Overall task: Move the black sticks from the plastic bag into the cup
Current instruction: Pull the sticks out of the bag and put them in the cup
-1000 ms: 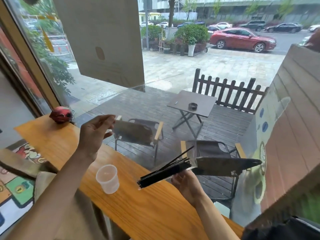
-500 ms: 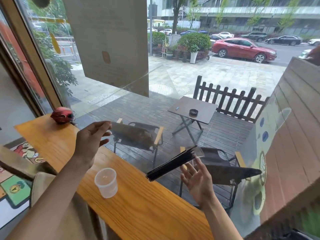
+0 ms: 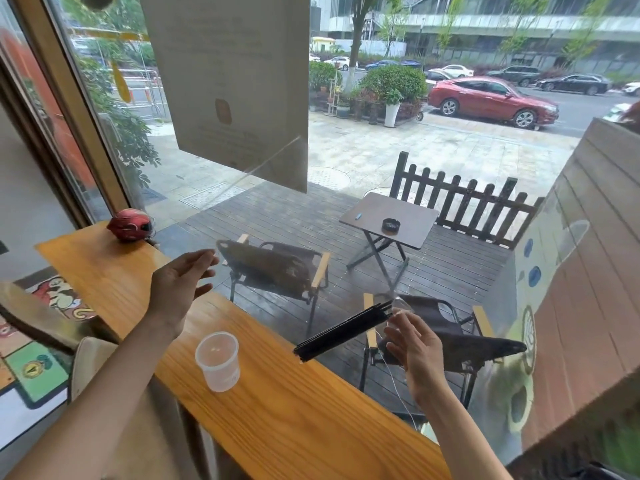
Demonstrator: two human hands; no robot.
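I see the right hand (image 3: 417,344) pinching the bagged black sticks (image 3: 343,332) above the counter (image 3: 277,410); left hand (image 3: 176,289) spread, cup (image 3: 218,360) upright.

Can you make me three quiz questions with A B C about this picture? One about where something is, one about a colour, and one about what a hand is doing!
1. Where is the clear plastic cup?
A. on the wooden counter
B. on the outdoor table
C. in a hand

2. What colour is the helmet?
A. blue
B. red
C. green

3. What is the left hand doing?
A. gripping the cup
B. holding the sticks
C. open, holding nothing

Answers: 1 A, it stands on the wooden counter. 2 B, its shell is red. 3 C, its fingers are spread; the black sticks are at the right hand.
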